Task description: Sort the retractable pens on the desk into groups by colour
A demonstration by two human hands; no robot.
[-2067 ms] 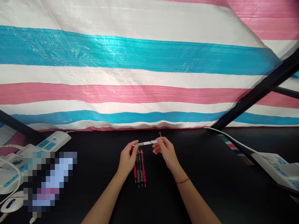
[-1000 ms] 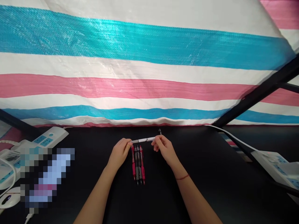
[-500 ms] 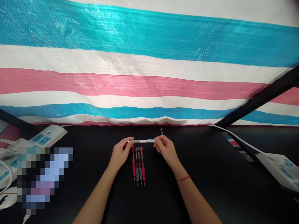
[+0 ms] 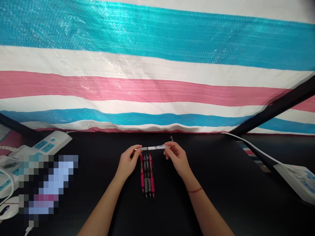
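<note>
A white pen (image 4: pixel 152 148) lies level between my two hands, above the black table. My left hand (image 4: pixel 129 159) pinches its left end between thumb and fingertips. At the other end, my right hand (image 4: pixel 176 156) has thumb and fingers closed on the pen. Just below it, several pens lie side by side on the table: a pink pen (image 4: pixel 142 177) at the left, grey-and-black pens (image 4: pixel 148 180) in the middle, another pink pen (image 4: pixel 152 178) at the right. Behind my right hand a dark pen (image 4: pixel 171 138) is partly hidden.
On the left are a white power strip (image 4: pixel 54 140), cables and a blurred-out object (image 4: pixel 55 183). Another white power strip (image 4: pixel 295 183) with a cable sits at the right. A striped tarp (image 4: pixel 157 91) hangs behind the black table (image 4: pixel 221 183), with dark slanted bars at its sides.
The right end of the white pen is now tilted slightly up, and its tip pokes out past my right fingers. My left hand keeps its pinch. The view has shifted slightly.
</note>
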